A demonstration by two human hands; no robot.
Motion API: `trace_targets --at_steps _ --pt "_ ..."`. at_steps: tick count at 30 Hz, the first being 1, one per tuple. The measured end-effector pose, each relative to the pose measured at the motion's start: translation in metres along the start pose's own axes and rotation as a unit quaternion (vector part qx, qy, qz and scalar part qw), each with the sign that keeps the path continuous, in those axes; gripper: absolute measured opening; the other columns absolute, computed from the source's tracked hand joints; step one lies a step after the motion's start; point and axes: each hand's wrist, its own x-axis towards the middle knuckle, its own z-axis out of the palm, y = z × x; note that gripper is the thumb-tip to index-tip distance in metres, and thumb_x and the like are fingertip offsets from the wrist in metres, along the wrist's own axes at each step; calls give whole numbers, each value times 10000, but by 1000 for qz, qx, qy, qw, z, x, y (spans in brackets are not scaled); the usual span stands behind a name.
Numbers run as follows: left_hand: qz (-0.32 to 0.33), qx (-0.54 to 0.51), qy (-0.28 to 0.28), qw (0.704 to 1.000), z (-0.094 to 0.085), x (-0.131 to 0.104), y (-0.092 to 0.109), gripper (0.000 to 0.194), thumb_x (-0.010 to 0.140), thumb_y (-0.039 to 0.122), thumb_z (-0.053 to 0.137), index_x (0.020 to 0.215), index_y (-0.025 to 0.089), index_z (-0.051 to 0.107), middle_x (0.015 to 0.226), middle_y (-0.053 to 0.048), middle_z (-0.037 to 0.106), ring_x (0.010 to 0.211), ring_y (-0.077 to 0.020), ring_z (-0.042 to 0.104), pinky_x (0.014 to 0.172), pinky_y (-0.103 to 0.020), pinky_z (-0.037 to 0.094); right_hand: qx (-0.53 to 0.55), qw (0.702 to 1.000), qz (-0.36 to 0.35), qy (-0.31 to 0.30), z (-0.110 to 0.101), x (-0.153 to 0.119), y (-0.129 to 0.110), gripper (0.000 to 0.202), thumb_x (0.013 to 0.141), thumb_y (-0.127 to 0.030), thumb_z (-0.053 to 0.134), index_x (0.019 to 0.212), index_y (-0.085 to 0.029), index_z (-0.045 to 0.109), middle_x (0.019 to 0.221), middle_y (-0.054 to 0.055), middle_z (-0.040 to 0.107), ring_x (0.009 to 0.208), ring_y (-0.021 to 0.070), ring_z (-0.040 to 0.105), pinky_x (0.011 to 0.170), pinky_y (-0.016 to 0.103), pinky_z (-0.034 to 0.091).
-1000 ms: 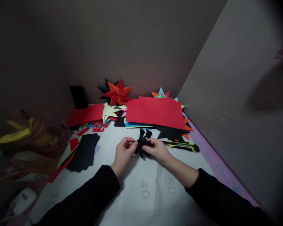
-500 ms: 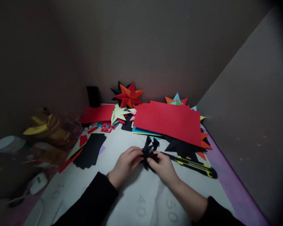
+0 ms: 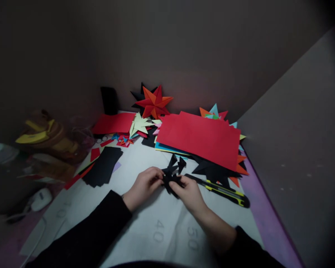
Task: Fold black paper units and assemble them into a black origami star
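Note:
Between both hands is a small black folded-paper star (image 3: pixel 172 185) with several points. My left hand (image 3: pixel 145 186) pinches its left side, fingers closed. On the other side my right hand (image 3: pixel 188 190) grips it, thumb laid over its front. Just beyond the fingertips lie loose black folded paper pieces (image 3: pixel 181 165). A black and yellow utility knife (image 3: pixel 226 193) rests on the table right of my right hand. The finer folds of the star are dark and hard to make out.
A stack of red paper sheets (image 3: pixel 201 137) overlaps a large black paper star (image 3: pixel 212 170). Left lie black paper strips (image 3: pixel 104 166). An orange-red star (image 3: pixel 155 102) leans on the wall beside a dark upright object (image 3: pixel 109 100). A white charger (image 3: pixel 41 199) sits at the left edge.
The view has shifted slightly, so the tabletop things appear a little higher. Both hands still hold the black star, with only small finger movement.

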Motion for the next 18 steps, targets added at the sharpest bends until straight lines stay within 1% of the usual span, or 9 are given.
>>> trace_targets --at_steps 3,5,7,9,11,14,16,18 --pt "1 -10 27 1000 2 0 2 36 771 131 586 752 160 578 867 -58 633 811 -139 601 729 -272 487 -23 999 -28 21 0 -1 0 154 700 -276 583 710 -132 636 655 39 643 607 152 560 575 242 432" --pt "5 -18 40 999 2 0 3 21 755 150 615 751 160 598 879 -64 645 819 -147 609 741 -282 493 -35 998 -46 35 0 -1 0 150 702 -266 576 716 -132 642 667 39 648 615 152 564 576 239 433" --pt "7 -21 45 999 1 0 3 9 757 169 619 761 161 617 891 -70 654 831 -155 616 757 -295 498 -34 997 -58 44 0 -1 0 155 701 -255 569 743 -132 652 693 41 659 627 152 569 572 235 433" --pt "14 -14 42 999 0 0 2 38 778 175 595 785 164 631 894 -71 661 841 -156 618 769 -303 499 -25 997 -63 45 1 0 1 160 702 -249 560 750 -132 657 697 40 663 618 147 569 558 230 431" --pt "34 2 36 999 -2 0 0 73 794 173 574 834 168 634 894 -67 661 846 -153 614 768 -300 498 -16 997 -65 38 1 0 2 163 704 -249 553 744 -130 658 683 37 659 596 140 564 542 227 427" --pt "83 36 15 996 -7 0 -1 128 814 160 541 915 174 618 898 -63 647 851 -145 597 762 -291 489 -6 997 -71 28 1 0 4 167 707 -252 552 743 -126 656 674 37 656 585 135 561 543 229 429" --pt "108 55 -4 993 -11 1 -1 136 832 151 503 918 176 606 901 -62 628 852 -140 583 761 -288 482 -7 997 -77 19 1 -1 5 164 704 -248 558 742 -124 658 689 40 660 603 136 568 565 234 438" --pt "120 64 -27 990 -14 2 0 128 840 151 481 888 175 597 909 -62 608 848 -137 570 756 -285 476 -13 997 -80 10 1 -2 4 166 698 -244 562 750 -120 659 702 42 664 613 139 572 580 240 445"
